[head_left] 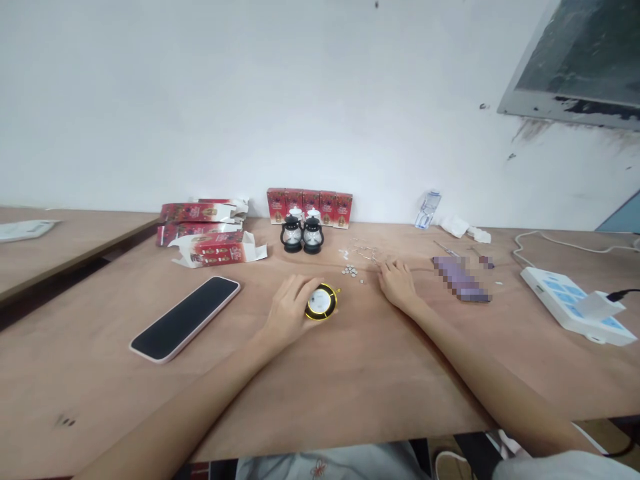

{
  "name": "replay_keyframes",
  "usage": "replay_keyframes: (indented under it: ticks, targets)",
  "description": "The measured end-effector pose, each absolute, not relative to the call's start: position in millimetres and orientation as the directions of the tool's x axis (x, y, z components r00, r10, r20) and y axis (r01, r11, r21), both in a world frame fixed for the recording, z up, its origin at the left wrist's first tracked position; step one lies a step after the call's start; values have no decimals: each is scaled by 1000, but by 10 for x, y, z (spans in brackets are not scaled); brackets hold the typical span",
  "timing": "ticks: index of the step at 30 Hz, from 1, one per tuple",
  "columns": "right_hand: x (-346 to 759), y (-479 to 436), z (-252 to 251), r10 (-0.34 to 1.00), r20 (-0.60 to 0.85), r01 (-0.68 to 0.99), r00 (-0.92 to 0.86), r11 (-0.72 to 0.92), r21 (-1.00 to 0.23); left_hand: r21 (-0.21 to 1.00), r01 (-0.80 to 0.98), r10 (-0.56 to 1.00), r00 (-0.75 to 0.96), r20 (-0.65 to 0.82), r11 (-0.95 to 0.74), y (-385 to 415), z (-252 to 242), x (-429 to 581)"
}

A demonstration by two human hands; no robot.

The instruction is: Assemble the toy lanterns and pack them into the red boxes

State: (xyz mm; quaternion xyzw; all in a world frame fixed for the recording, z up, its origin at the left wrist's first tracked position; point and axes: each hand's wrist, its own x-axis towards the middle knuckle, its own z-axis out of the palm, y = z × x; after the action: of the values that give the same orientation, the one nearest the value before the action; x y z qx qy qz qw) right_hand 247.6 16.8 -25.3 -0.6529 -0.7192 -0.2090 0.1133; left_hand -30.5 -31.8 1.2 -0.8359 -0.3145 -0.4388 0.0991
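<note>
My left hand point(290, 308) is closed around the side of a small lantern-like piece point(321, 302), round and black with yellow trim. Its pale round face is turned up toward me. On the table to the right, my right hand point(397, 283) rests palm down, fingers slightly bent and a little apart, their tips by some thin wire pieces point(367, 253). Between the hands lies a cluster of small silver button batteries point(349, 271), with one more apart from it. Two small black lanterns point(302, 235) with clear bodies stand upright farther back, white-topped ones partly hidden behind them.
Several red boxes point(310, 207) stand against the wall. Opened red cartons point(215, 248) are piled to their left. A phone point(185, 320) lies at left, a purple blurred-out item point(463, 279) at right. Beyond it are a screwdriver point(445, 248) and a white power strip point(575, 303).
</note>
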Motion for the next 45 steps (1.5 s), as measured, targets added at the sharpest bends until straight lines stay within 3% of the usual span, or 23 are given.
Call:
replay_keyframes:
  ticks: [8, 16, 26, 39, 45]
  targets:
    - [2513, 174, -237, 874, 474, 984, -107, 24, 179, 557, 575, 762, 197, 617, -599, -333, 49, -253]
    - [2567, 194, -239, 859, 459, 960, -226, 115, 256, 840, 337, 896, 25, 444, -426, -167, -90, -246]
    - [2593, 220, -228, 810, 477, 922, -342, 190, 338, 936, 182, 952, 12, 305, -302, -122, -116, -226]
    - [2577, 176, -204, 810, 432, 911, -396, 286, 298, 966, 111, 972, -8, 236, -234, -115, -93, -198]
    - [2552, 185, -194, 811, 459, 931, -364, 301, 207, 966, 108, 972, -10, 237, -234, -129, -79, -197]
